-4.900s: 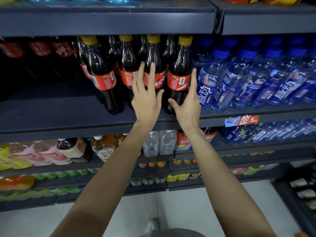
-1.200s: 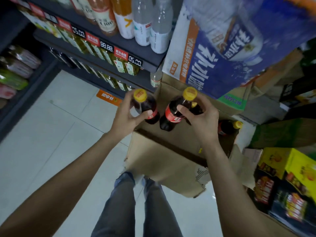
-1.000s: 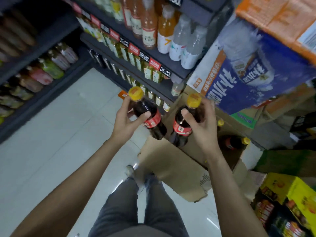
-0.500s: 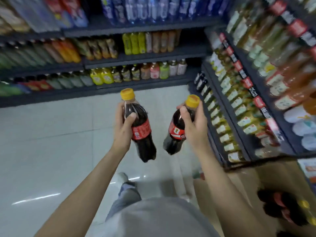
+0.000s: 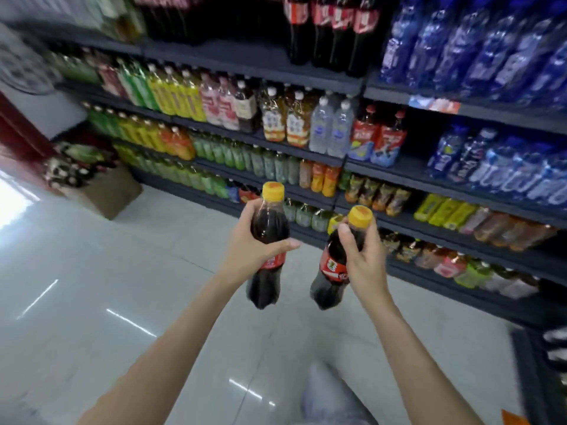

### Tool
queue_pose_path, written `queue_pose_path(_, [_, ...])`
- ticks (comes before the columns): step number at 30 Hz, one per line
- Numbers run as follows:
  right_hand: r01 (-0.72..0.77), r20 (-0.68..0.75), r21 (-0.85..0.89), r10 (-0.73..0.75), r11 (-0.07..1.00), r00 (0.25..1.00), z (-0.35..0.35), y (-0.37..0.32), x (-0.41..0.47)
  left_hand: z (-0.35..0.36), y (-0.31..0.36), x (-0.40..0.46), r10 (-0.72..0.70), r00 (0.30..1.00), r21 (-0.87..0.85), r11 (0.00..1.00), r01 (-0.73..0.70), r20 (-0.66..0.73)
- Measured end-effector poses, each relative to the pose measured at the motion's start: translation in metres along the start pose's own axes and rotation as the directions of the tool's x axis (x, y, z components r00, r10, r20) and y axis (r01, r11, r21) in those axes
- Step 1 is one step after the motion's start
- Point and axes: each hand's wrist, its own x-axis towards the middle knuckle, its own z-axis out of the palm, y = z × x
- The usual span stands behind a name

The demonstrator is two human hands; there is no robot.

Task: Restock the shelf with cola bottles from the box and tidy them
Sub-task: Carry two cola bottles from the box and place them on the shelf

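My left hand [image 5: 250,250] grips a cola bottle [image 5: 266,280] with a yellow cap and red label around its upper body. My right hand [image 5: 363,256] grips a second cola bottle [image 5: 329,277] near the neck, tilted a little to the left. Both bottles hang in the air over the floor, in front of the shelving. More cola bottles [image 5: 331,29] with red labels stand on the upper shelf [image 5: 260,61] at the top centre. The box is out of view.
Blue water bottles [image 5: 478,41] fill the upper shelf to the right of the colas. Lower shelves [image 5: 322,161] carry teas, juices and water. A cardboard box with goods [image 5: 98,191] sits on the white tiled floor [image 5: 107,286] at the left.
I have lifted both bottles out of the box and turned from it toward the shelving; the cola shelf has come into view at the top. Both hands keep their grip.
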Motion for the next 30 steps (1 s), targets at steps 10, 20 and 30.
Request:
queue_pose_path(10, [0.135,0.208,0.132,-0.16,0.982,0.965,0.117,-0.026,0.255,-0.097,-0.003,0.234,0.2,0.909,0.087,0.98,-0.18,-0.366])
queue_pose_path(20, [0.422,-0.165,0.093,-0.404,0.902,0.9,0.217,-0.054,0.467,-0.137,-0.005,0.479,0.467,0.818,0.143,0.884,-0.446,-0.335])
queue_pose_path(30, [0.352,-0.39,-0.219,-0.412,0.91,0.823,0.311,-0.036,0.597,-0.151,-0.046,0.68,0.532,0.846,-0.026,0.847,-0.532,0.033])
